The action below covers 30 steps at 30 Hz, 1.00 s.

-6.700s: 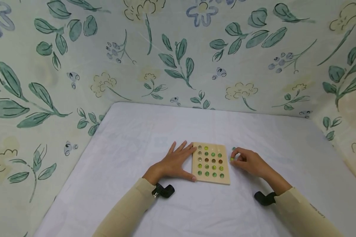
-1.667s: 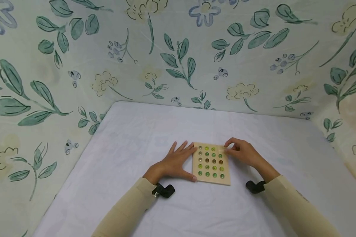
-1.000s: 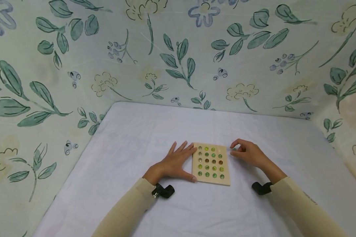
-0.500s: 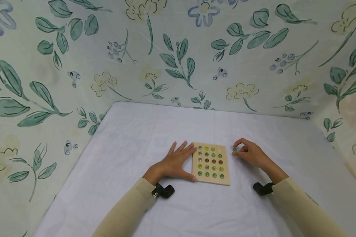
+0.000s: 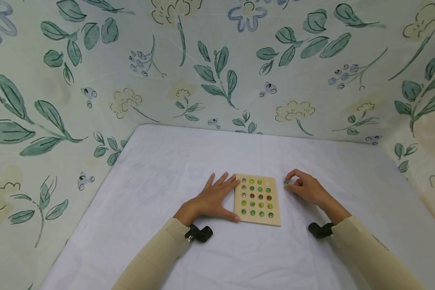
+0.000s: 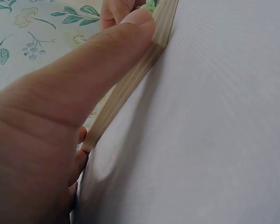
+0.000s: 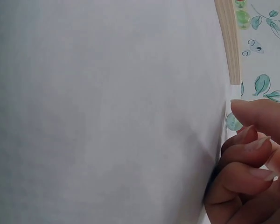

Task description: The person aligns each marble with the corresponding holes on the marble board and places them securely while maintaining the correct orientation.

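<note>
A square wooden board (image 5: 257, 219) lies flat on the white cloth, bearing rows of glass marbles in clear, yellow-green, green and brown. Its far row holds three marbles, with the far right corner bare. My left hand (image 5: 214, 199) is spread along the board's left side, thumb at the near left corner; the left wrist view shows the thumb (image 6: 116, 44) over the wooden edge. Right of the board, my right hand (image 5: 307, 189) pinches a pale blue-green marble (image 7: 233, 122) between thumb and index finger, low over the cloth. Its other fingers are curled in.
White cloth (image 5: 188, 153) covers the table around the board. Behind and at the sides hangs floral fabric (image 5: 210, 60). A black wrist device (image 5: 202, 234) sits on the left wrist, another black device (image 5: 320, 230) on the right.
A yellow-green marble that my right hand held earlier now sits third in the far row. That hand has moved right, off the board's corner, to the pale marble. My left hand stays put.
</note>
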Motion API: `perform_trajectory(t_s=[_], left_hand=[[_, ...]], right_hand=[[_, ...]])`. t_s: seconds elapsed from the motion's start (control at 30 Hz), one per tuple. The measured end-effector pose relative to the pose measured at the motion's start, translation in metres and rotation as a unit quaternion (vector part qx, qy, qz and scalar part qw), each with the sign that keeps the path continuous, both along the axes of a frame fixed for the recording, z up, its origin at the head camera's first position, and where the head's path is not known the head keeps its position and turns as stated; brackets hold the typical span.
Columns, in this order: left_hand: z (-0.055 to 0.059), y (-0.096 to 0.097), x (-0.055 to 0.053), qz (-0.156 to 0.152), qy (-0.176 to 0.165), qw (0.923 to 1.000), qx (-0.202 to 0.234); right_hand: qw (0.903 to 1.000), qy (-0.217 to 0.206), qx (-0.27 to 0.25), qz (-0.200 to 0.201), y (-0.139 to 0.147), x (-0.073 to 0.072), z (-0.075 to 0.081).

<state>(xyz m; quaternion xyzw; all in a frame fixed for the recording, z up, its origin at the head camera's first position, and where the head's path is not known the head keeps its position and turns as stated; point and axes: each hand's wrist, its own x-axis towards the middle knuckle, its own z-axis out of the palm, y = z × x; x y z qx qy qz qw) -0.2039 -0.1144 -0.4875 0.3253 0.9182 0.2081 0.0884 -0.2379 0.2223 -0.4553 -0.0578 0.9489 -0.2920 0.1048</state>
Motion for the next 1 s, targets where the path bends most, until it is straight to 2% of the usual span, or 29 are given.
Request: perform_trajectory(t_s=[0.6, 1.0], left_hand=[[0.0013, 0.0001, 0.0005, -0.001, 0.001, 1.0, 0.003], [0.0008, -0.0005, 0.0005, -0.001, -0.001, 1.0, 0.007]], right_hand=[[0.9997, -0.018, 0.011, -0.014, -0.0029, -0.0004, 0.0002], [0.9998, -0.011, 0.008, -0.014, -0.0055, -0.0015, 0.0016]])
